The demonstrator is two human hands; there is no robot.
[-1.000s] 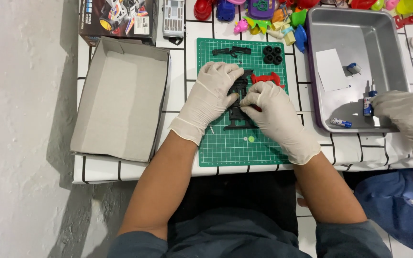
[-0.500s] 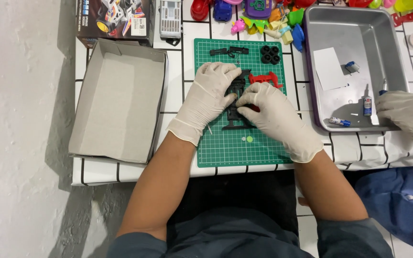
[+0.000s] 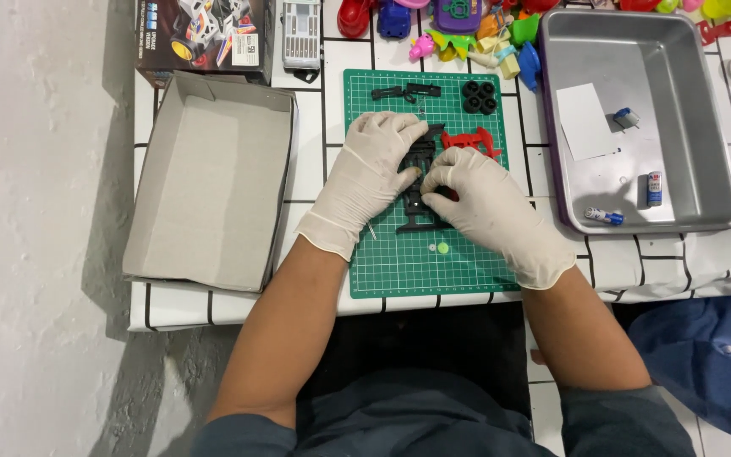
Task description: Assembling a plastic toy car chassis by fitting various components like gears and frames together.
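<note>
Both my hands wear white gloves and work over a green cutting mat [image 3: 399, 262]. My left hand [image 3: 365, 173] and my right hand [image 3: 480, 199] pinch a black toy-car chassis [image 3: 420, 182] that lies on the mat between them. A red plastic part [image 3: 469, 140] lies just behind my right hand. Black tyres [image 3: 478, 96] and a black strip part [image 3: 406, 91] sit at the mat's far edge. Two small round pieces [image 3: 438, 248], one bright green, rest on the mat near my wrists.
An open grey cardboard box [image 3: 213, 182] lies left of the mat. A metal tray [image 3: 704, 152] at right holds a paper sheet [image 3: 585, 121] and small batteries [image 3: 653, 188]. Colourful toys [image 3: 467, 25] and the kit's box lid [image 3: 200, 34] line the far edge. Blue cloth [image 3: 704, 347] shows at lower right.
Another person's gloved hand, which was reaching into the metal tray at right, has gone from view. My two hands stay on the chassis with slight finger shifts.
</note>
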